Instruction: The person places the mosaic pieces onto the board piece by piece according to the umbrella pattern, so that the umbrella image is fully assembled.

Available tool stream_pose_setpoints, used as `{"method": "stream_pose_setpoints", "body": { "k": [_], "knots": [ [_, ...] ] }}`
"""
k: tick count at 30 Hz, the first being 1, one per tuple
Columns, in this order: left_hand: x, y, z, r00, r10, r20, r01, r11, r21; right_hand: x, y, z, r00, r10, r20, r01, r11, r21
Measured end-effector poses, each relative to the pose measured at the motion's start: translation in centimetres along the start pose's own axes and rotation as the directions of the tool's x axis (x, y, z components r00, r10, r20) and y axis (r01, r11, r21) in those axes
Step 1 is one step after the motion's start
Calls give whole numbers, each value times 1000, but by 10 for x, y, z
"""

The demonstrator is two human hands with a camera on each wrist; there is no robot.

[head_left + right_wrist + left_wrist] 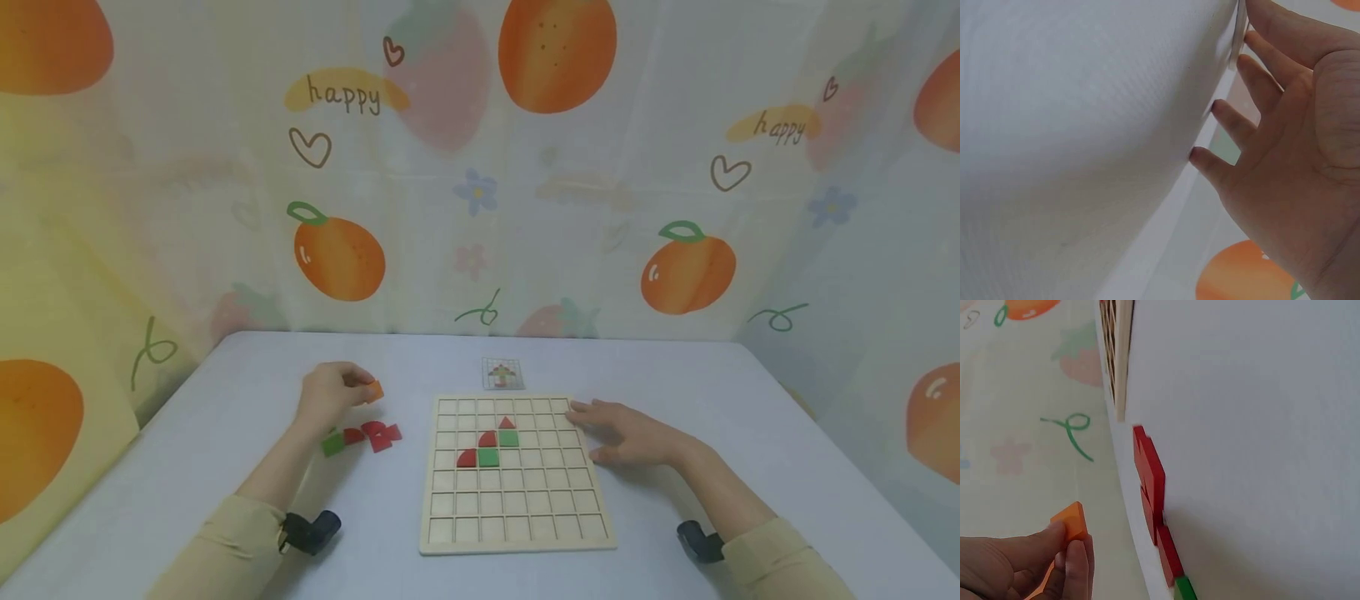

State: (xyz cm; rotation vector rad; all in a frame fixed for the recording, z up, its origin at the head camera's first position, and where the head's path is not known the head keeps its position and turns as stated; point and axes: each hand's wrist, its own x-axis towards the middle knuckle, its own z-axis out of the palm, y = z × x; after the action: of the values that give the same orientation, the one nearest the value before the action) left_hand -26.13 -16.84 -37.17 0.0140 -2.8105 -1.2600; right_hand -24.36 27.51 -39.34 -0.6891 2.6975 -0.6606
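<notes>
My left hand (335,393) pinches an orange block (376,390) between thumb and fingers, left of the wooden grid board (517,552). In the left wrist view the orange block (1071,520) shows flat, straight edges. Just below that hand lie several loose red pieces (382,442) and a green piece (333,444). On the board sit two green squares (488,457), two red quarter-round pieces (467,458) and a red triangle (507,422), stepping up to the right. My right hand (626,432) rests with spread fingers at the board's right edge; the right wrist view shows its palm (1297,144).
A small pattern card (502,374) with a printed figure lies behind the board on the white table (675,375). A fruit-print curtain (480,233) hangs along the table's back edge. Each wrist wears a black camera (311,533).
</notes>
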Motion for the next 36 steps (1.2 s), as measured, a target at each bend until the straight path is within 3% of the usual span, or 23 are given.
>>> {"method": "stream_pose_setpoints", "body": {
  "k": [10,20,25,31,36],
  "knots": [
    [-9,25,25,992,-78,103,90,989,-120,3,-1,-1,1000,-21,4,21,1000,-4],
    [-16,57,61,981,3,193,25,990,-141,3,-1,0,1000,-30,4,30,1000,-6],
    [-18,74,83,962,45,270,-6,990,-143,2,-1,0,1000,-14,3,14,1000,-4],
    [-23,86,105,917,120,382,-65,986,-154,2,1,3,1000,-9,1,9,1000,-8],
    [-28,87,116,898,178,403,-141,983,-119,2,1,0,1000,-19,5,19,1000,-10]
  ]
}}
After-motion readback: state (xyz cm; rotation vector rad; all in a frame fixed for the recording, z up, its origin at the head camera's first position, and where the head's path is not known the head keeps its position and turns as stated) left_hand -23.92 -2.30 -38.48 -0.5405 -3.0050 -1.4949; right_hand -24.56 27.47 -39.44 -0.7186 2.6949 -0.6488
